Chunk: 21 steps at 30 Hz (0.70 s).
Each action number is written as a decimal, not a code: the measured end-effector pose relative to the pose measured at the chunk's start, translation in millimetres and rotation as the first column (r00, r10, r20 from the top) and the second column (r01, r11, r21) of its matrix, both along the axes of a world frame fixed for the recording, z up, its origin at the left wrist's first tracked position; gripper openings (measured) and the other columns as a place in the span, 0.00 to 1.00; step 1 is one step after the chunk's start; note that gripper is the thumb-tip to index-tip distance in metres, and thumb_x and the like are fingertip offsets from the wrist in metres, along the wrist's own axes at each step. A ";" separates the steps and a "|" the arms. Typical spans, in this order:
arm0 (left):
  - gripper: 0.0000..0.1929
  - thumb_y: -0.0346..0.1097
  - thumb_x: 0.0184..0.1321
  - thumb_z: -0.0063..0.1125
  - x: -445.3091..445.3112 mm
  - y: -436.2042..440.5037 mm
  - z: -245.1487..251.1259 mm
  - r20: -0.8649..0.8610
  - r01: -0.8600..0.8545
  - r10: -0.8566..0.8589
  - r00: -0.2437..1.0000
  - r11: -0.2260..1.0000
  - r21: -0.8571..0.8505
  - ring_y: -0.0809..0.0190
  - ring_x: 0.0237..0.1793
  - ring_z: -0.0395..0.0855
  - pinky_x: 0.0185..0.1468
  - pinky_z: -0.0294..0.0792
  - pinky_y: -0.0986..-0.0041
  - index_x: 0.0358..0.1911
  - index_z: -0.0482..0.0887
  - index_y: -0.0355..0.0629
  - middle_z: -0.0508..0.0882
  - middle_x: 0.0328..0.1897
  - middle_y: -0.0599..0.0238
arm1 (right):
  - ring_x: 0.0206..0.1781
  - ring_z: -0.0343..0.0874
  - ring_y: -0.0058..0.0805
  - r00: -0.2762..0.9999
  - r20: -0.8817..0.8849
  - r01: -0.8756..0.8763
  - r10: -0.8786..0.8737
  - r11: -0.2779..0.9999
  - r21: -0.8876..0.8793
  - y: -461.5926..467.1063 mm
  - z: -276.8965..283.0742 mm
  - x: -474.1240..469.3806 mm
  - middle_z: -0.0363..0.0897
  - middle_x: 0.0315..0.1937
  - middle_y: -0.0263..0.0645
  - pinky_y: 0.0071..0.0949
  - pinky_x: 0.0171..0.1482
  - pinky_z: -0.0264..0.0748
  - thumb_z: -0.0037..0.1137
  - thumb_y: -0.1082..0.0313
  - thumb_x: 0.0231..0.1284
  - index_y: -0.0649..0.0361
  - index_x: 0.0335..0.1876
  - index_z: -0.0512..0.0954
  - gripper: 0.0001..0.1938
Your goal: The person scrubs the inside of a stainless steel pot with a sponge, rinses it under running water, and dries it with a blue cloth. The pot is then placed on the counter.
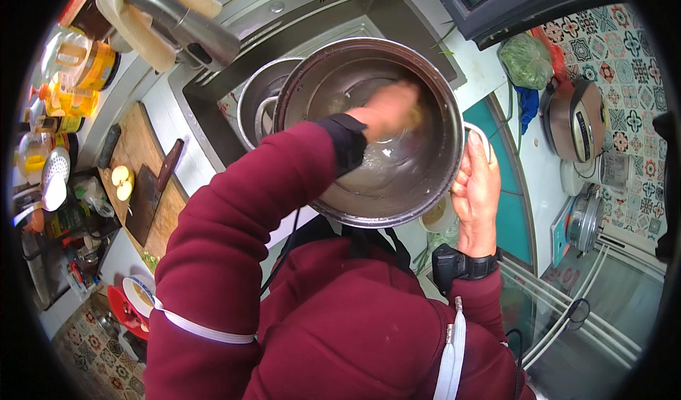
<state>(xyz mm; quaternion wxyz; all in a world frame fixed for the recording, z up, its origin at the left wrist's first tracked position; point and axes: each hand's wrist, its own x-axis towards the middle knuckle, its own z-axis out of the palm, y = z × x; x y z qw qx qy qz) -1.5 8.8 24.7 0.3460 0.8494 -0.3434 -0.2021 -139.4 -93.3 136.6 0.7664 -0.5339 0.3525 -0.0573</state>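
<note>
A large, deep metal pot [393,203] with some water in it is tilted towards me over the sink. My left hand [391,107] is inside it, blurred by motion, close to the inner wall; something yellowish shows at its fingers, too blurred to name. My right hand [476,187] grips the pot's loop handle [479,134] on the right side, thumb on top. A smaller metal pot [250,91] stands in the sink [207,128], partly hidden behind the large one.
A faucet [186,27] draped with a cloth [114,11] is at upper left. A cleaver [146,203] and a halved apple [123,183] lie on a wooden cutting board [130,128]. Bottles crowd the far left. An open window frame [479,16] and a rice cooker [577,118] are at right.
</note>
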 end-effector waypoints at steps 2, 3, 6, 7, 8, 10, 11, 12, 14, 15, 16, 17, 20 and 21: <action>0.21 0.37 0.54 0.57 -17.7 -8.7 7.4 -0.115 -0.027 0.006 0.993 0.983 -0.179 0.40 0.49 0.80 0.53 0.73 0.56 0.50 0.74 0.33 0.82 0.47 0.40 | 0.13 0.53 0.07 0.999 0.008 -0.050 0.050 0.998 -0.026 -0.8 0.1 -1.7 0.61 0.19 0.21 0.10 0.12 0.48 0.53 0.59 0.69 0.56 0.42 0.73 0.09; 0.21 0.37 0.54 0.56 -23.2 -11.7 8.6 -0.212 -0.039 0.005 0.977 0.987 -0.156 0.39 0.49 0.80 0.52 0.72 0.55 0.52 0.74 0.37 0.82 0.46 0.42 | 0.14 0.55 0.07 0.999 -0.004 -0.051 0.051 0.998 -0.037 -1.5 0.3 -2.2 0.62 0.19 0.22 0.10 0.13 0.49 0.55 0.59 0.68 0.56 0.42 0.73 0.10; 0.18 0.40 0.57 0.57 -42.2 -6.6 -1.1 -0.215 0.200 -0.228 0.950 0.969 -0.145 0.40 0.46 0.81 0.48 0.73 0.55 0.48 0.75 0.39 0.84 0.43 0.46 | 0.14 0.57 0.07 0.998 0.020 -0.053 0.054 0.996 -0.074 -0.5 -0.9 -3.4 0.65 0.20 0.22 0.09 0.13 0.51 0.60 0.62 0.64 0.57 0.43 0.74 0.10; 0.16 0.39 0.57 0.56 -47.1 -1.9 -7.3 -0.229 0.299 -0.309 0.923 0.951 -0.078 0.40 0.46 0.82 0.47 0.73 0.55 0.46 0.76 0.39 0.84 0.43 0.47 | 0.14 0.58 0.07 0.998 0.018 -0.051 0.053 0.994 -0.094 -0.4 -1.0 -3.9 0.65 0.20 0.22 0.09 0.13 0.51 0.61 0.63 0.63 0.57 0.43 0.74 0.10; 0.15 0.38 0.58 0.55 -48.1 3.0 -13.8 -0.228 0.392 -0.391 0.892 0.919 -0.043 0.40 0.45 0.82 0.47 0.73 0.55 0.45 0.76 0.38 0.85 0.43 0.47 | 0.14 0.56 0.06 0.999 0.014 -0.048 0.050 0.993 -0.110 -0.2 -1.4 -4.2 0.65 0.20 0.22 0.09 0.13 0.50 0.61 0.64 0.63 0.57 0.42 0.73 0.09; 0.13 0.35 0.54 0.54 -47.5 16.1 -25.6 -0.209 0.572 -0.548 0.810 0.817 0.077 0.42 0.43 0.83 0.45 0.74 0.55 0.41 0.81 0.37 0.85 0.41 0.46 | 0.14 0.53 0.05 0.999 0.007 -0.044 0.046 0.988 -0.147 -0.4 -2.1 -5.5 0.65 0.21 0.21 0.09 0.13 0.47 0.60 0.66 0.63 0.56 0.42 0.73 0.08; 0.12 0.33 0.52 0.53 -45.4 24.1 -29.2 -0.189 0.647 -0.623 0.759 0.755 0.109 0.43 0.42 0.84 0.44 0.74 0.55 0.39 0.84 0.37 0.85 0.39 0.46 | 0.14 0.53 0.05 0.999 0.013 -0.047 0.050 0.988 -0.149 -1.1 -2.2 -6.5 0.65 0.21 0.21 0.09 0.13 0.47 0.61 0.66 0.63 0.56 0.42 0.73 0.08; 0.12 0.32 0.51 0.54 -41.5 34.7 -31.7 -0.178 0.680 -0.656 0.733 0.700 0.220 0.43 0.41 0.84 0.43 0.75 0.55 0.37 0.85 0.36 0.86 0.39 0.46 | 0.14 0.53 0.06 0.998 0.021 -0.059 0.063 0.987 -0.150 -1.2 -2.8 -7.2 0.65 0.21 0.21 0.09 0.13 0.47 0.61 0.66 0.62 0.56 0.41 0.72 0.09; 0.10 0.32 0.52 0.53 -28.6 61.9 -32.6 -0.090 0.650 -0.668 0.738 0.670 0.358 0.43 0.37 0.84 0.40 0.75 0.57 0.34 0.86 0.36 0.85 0.35 0.47 | 0.14 0.58 0.07 0.999 0.000 -0.048 0.049 0.992 -0.115 -2.5 -3.1 -9.2 0.66 0.21 0.22 0.10 0.13 0.53 0.69 0.64 0.55 0.58 0.42 0.73 0.15; 0.09 0.33 0.55 0.53 -20.8 74.1 -32.2 -0.026 0.616 -0.661 0.750 0.683 0.394 0.43 0.33 0.84 0.38 0.76 0.59 0.33 0.84 0.37 0.85 0.32 0.48 | 0.15 0.58 0.07 0.996 0.039 -0.073 0.078 0.991 -0.112 -3.1 -3.5 -9.7 0.66 0.22 0.22 0.10 0.14 0.53 0.69 0.64 0.55 0.58 0.42 0.73 0.15; 0.09 0.34 0.54 0.53 -12.8 80.0 -31.7 0.049 0.573 -0.670 0.741 0.668 0.475 0.44 0.34 0.84 0.38 0.76 0.59 0.33 0.85 0.37 0.85 0.32 0.49 | 0.15 0.58 0.07 0.996 0.040 -0.078 0.084 0.990 -0.120 -3.4 -4.3 -10.0 0.66 0.22 0.23 0.10 0.14 0.54 0.70 0.65 0.55 0.58 0.42 0.73 0.16; 0.09 0.34 0.54 0.54 -7.7 83.8 -31.7 0.109 0.539 -0.695 0.711 0.638 0.550 0.45 0.34 0.85 0.38 0.76 0.59 0.33 0.85 0.38 0.86 0.32 0.50 | 0.15 0.58 0.07 0.992 0.058 -0.102 0.110 0.987 -0.122 -3.7 -5.0 -10.4 0.66 0.22 0.23 0.10 0.14 0.54 0.70 0.65 0.54 0.58 0.42 0.73 0.16; 0.09 0.34 0.52 0.57 -6.1 83.8 -35.7 0.120 0.444 -0.704 0.700 0.561 0.699 0.48 0.36 0.85 0.38 0.75 0.60 0.32 0.87 0.39 0.86 0.34 0.53 | 0.16 0.59 0.07 0.992 0.053 -0.110 0.118 0.986 -0.129 -5.2 -6.8 -10.5 0.67 0.24 0.23 0.09 0.14 0.54 0.69 0.64 0.55 0.59 0.42 0.73 0.16; 0.09 0.35 0.51 0.57 -9.1 81.2 -38.0 0.163 0.364 -0.677 0.718 0.564 0.741 0.49 0.37 0.84 0.38 0.75 0.60 0.32 0.87 0.39 0.85 0.35 0.54 | 0.16 0.59 0.07 0.993 0.040 -0.108 0.114 0.986 -0.129 -5.6 -7.4 -10.5 0.67 0.24 0.23 0.10 0.14 0.54 0.69 0.64 0.55 0.59 0.43 0.73 0.16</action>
